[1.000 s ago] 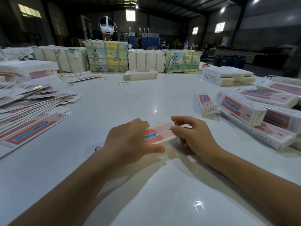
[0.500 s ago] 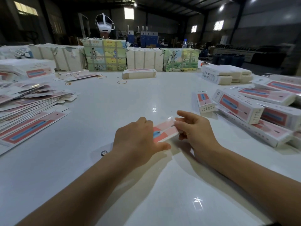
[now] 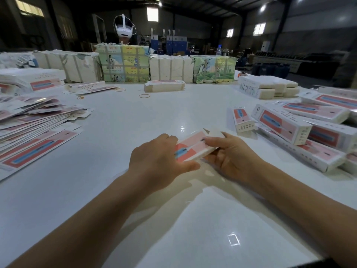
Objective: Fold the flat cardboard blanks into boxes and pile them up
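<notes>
both hands grasp one pink-and-white cardboard box (image 3: pixel 195 147) just above the white table (image 3: pixel 173 219): left hand (image 3: pixel 160 161) clasps its near end, right hand (image 3: pixel 229 153) pinches its far end, flap (image 3: pixel 214 132) raised.

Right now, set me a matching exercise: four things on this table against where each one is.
Things:
1. flat blanks
2. folded boxes
3. half-folded box
4. wrapped bundles

Places:
A. far edge of the table
B. between the left hand and the right hand
C. fanned out at the left
D. piled at the right

Pairs: 1-C, 2-D, 3-B, 4-A
</notes>
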Tool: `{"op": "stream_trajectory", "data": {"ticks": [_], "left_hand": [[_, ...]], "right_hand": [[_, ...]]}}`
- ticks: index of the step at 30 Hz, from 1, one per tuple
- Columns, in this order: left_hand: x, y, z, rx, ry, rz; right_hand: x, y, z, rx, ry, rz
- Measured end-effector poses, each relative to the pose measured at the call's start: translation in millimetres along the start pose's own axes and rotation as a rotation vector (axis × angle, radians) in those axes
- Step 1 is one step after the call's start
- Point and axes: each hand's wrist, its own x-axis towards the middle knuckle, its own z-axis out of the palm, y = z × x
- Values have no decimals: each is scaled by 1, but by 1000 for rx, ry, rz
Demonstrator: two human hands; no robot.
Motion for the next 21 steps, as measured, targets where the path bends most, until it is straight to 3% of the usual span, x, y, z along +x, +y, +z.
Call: {"op": "stream_trajectory", "data": {"ticks": [2, 4, 6, 8, 11, 13, 21], "left_hand": [[0, 1, 0, -20, -14, -2], [-1, 3, 1, -11, -13, -10], [-1, 4, 2, 33, 12, -16], [-2, 2, 2, 67, 37, -20], [-4, -3, 0, 119, 103, -16], [-5, -4, 0, 161, 161, 8], [-6, 1, 3, 148, 277, 104]], "right_hand": [[-3, 4, 2, -336, 42, -248], [-5, 12, -1, -989, 119, -554], [-5, 18, -3, -1294, 138, -686], [-5, 21, -2, -1227, 95, -659], [-5, 12, 5, -560, 17, -359], [-3, 5, 5, -293, -32, -230], [-5, 3, 1, -250, 2, -259]]}}
